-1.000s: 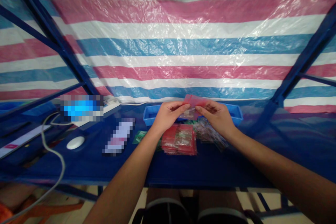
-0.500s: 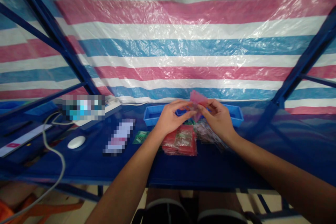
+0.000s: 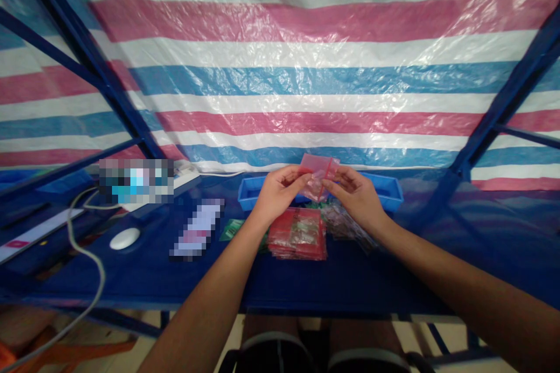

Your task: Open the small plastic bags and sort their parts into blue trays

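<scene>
Between my two hands is a pink translucent zip bag (image 3: 315,175), held up flat with its darker seal strip toward the right. My left hand (image 3: 282,191) pinches its left side, and my right hand (image 3: 356,193) pinches its right side by the strip. Just below lies a stack of red plastic bags (image 3: 297,239) with something pale inside the top one. Right of the stack, partly under my right hand, is a loose heap of clear packets (image 3: 343,220). Some green packets (image 3: 231,229) lie to the left, partly hidden by my left forearm.
Behind my hands stand blue plastic trays (image 3: 382,189). On the left of the blue table (image 3: 306,291) are a pixelated phone-shaped object (image 3: 199,227), a white mouse (image 3: 125,238), a white cable (image 3: 94,256) and a power strip (image 3: 184,182). A striped plastic sheet (image 3: 306,81) hangs behind.
The pink bag was crumpled and folded between my fingers; now it is spread flat with its strip showing. My hands have moved slightly left.
</scene>
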`<move>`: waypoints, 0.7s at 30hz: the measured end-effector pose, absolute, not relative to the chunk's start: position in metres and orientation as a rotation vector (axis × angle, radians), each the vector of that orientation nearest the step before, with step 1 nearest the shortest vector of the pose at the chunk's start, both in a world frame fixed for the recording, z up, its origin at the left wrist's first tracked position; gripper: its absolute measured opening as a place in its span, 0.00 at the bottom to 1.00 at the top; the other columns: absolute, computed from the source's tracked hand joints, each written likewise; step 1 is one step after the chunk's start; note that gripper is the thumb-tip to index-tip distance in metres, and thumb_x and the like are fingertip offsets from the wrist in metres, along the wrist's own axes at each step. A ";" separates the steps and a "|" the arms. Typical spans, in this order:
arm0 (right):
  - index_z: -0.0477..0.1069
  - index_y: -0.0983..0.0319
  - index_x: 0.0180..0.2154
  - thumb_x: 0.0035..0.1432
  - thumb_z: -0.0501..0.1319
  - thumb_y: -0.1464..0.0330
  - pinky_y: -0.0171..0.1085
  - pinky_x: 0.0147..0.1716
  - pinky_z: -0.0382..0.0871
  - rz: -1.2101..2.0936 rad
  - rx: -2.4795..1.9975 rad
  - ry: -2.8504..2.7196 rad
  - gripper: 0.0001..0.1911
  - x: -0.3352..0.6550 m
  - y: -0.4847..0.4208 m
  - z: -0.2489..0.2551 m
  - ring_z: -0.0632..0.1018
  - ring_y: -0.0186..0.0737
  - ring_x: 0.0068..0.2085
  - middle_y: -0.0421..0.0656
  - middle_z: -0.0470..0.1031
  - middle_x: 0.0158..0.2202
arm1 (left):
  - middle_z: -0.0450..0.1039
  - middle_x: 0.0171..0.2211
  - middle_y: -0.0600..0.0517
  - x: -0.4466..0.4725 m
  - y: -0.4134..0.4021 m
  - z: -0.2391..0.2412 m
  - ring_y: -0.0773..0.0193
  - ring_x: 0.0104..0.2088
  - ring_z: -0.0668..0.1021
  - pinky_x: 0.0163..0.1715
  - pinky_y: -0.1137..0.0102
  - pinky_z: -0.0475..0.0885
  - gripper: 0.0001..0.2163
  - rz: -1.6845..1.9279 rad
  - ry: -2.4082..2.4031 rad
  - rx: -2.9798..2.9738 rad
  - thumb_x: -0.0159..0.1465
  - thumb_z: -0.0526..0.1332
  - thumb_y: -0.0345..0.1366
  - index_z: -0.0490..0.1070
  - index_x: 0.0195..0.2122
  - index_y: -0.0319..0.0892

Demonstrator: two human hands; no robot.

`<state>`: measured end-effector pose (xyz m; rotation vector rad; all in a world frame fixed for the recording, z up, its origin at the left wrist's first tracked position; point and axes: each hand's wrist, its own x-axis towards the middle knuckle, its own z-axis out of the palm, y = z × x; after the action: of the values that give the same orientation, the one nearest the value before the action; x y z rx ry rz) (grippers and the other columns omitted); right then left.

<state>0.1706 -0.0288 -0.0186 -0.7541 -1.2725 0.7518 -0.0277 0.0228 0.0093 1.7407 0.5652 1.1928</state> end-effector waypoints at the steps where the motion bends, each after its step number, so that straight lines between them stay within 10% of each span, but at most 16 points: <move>1: 0.78 0.55 0.46 0.57 0.75 0.55 0.48 0.53 0.78 0.788 -0.764 -1.272 0.19 0.171 -0.028 -0.018 0.84 0.46 0.46 0.44 0.84 0.45 | 0.85 0.43 0.46 -0.027 0.022 0.009 0.59 0.40 0.84 0.44 0.65 0.79 0.17 1.179 0.554 1.732 0.64 0.72 0.47 0.81 0.47 0.39; 8: 0.78 0.57 0.38 0.58 0.74 0.58 0.41 0.41 0.77 0.714 -0.827 -1.138 0.13 0.178 -0.026 -0.018 0.80 0.40 0.34 0.39 0.81 0.34 | 0.79 0.52 0.45 -0.032 0.019 0.012 0.62 0.42 0.82 0.43 0.67 0.78 0.14 1.487 0.772 2.158 0.68 0.69 0.42 0.81 0.53 0.45; 16: 0.80 0.55 0.45 0.63 0.71 0.54 0.48 0.55 0.78 0.875 -0.730 -1.330 0.15 0.168 -0.041 -0.004 0.84 0.47 0.48 0.43 0.85 0.46 | 0.83 0.49 0.46 -0.030 0.008 0.018 0.57 0.46 0.82 0.49 0.64 0.76 0.16 1.220 0.668 2.413 0.68 0.69 0.43 0.81 0.55 0.45; 21: 0.79 0.55 0.48 0.64 0.69 0.53 0.49 0.47 0.81 0.625 -0.827 -1.352 0.16 0.173 -0.040 -0.007 0.83 0.48 0.44 0.45 0.82 0.45 | 0.84 0.40 0.48 -0.034 0.015 0.012 0.58 0.39 0.82 0.42 0.66 0.75 0.14 1.252 0.840 2.203 0.71 0.64 0.46 0.83 0.49 0.43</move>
<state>0.1727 -0.0397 -0.0067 -0.8275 -1.3525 0.6249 -0.0338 0.0153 0.0117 2.2027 0.8403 1.2518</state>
